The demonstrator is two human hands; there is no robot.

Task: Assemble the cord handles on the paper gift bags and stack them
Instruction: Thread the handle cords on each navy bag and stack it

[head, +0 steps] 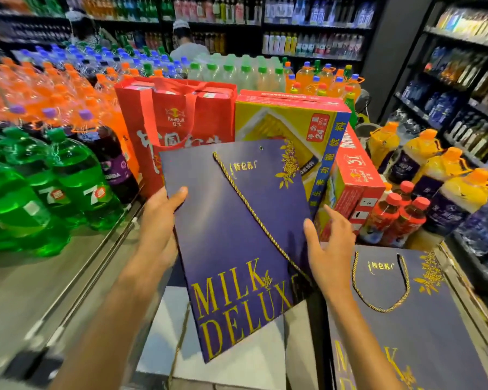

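The purple bag [231, 249] is held up flat, its long axis running 11 to 5 o'clock. Its gold cord [254, 215] slants from the left hole toward the right hand [330, 243], which lies loose-fingered at the 3 o'clock edge (nearer the cord's free end, I'd judge). The left hand [158, 215] grips the 9 o'clock edge. A finished bag [423, 319] lies at 4 o'clock.

- Illumination: bright and even, apparently supplied from above; colours are rendered saturated.
- Glare: a pale diagonal sheen is carried across the held gift bag [231, 220]; small highlights are scattered over the green bottles [76, 178].
- Shadows: weak and soft-edged throughout.
- Blur: smearing is noted along the left edge and lower left corner; the back shelves [307, 29] are rendered soft.
- Distortion: wide-angle bowing is shown in the right shelving [462, 80].
- Focus: sharpest detail is held at centre.
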